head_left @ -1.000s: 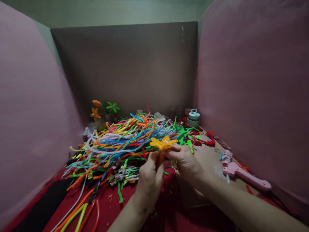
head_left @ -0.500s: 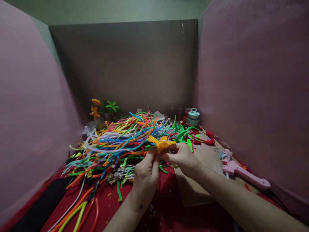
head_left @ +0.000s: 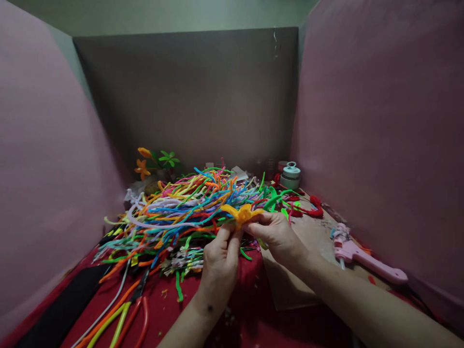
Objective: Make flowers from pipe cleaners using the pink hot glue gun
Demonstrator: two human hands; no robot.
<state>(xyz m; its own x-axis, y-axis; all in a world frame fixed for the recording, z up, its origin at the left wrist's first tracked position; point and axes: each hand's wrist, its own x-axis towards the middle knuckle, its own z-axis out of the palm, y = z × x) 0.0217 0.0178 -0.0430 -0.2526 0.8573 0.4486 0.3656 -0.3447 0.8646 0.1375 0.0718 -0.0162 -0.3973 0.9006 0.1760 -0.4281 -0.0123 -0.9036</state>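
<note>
The orange flower (head_left: pixel 243 215) sits just below the centre of the frame, its base pinched by the person's left hand (head_left: pixel 219 253) and a petal by the right hand (head_left: pixel 281 237), before heaped pipe cleaners (head_left: pixel 188 205).

No lettering, label, brand, number or sign can be read anywhere here.

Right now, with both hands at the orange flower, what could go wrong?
1. The left hand and right hand pinch close in on the orange flower, so a petal could bend out of shape.
2. The pile of fuzzy stems lies just beyond the hands; a loose end might snag on the flower.
3. The pink glue gun lies near the right forearm, which could knock it.
</note>
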